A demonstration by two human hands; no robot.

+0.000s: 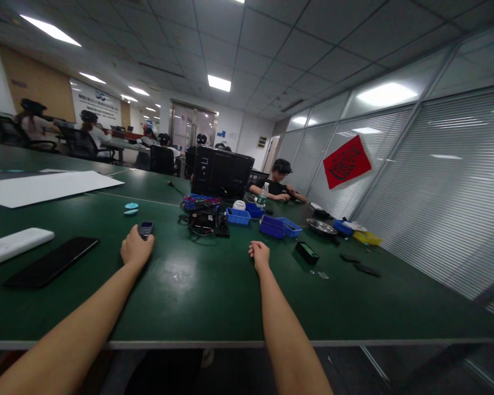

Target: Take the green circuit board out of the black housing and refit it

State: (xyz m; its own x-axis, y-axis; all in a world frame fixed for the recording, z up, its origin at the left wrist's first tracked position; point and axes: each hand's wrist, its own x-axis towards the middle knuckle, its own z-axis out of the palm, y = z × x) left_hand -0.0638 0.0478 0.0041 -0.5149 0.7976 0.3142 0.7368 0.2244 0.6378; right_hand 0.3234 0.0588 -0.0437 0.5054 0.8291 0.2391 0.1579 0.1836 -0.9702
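1. Handheld device (pixel 146 226) sits in the left hand (pixel 135 248), fingers wrapped round it, at the green table (pixel 214 312).
2. Right hand (pixel 260 255) curls loosely; I cannot tell whether it grips anything.
3. Beyond both hands: 1 black monitor (pixel 222 171); far right, blinds (pixel 461 181).

A black monitor (pixel 222 173) stands at the centre of the frame, tangled cables (pixel 200 202) in front of it. To their right, a white rounded object (pixel 239 205) shows above a light-blue bin (pixel 237 217), a clear bottle (pixel 262 195) near it. A metal bowl (pixel 321 227) rests farther right. At the left, a white sheet (pixel 53 185) lies beyond a flat black slab (pixel 53 262). A red poster (pixel 347 162) hangs tilted at the upper right.
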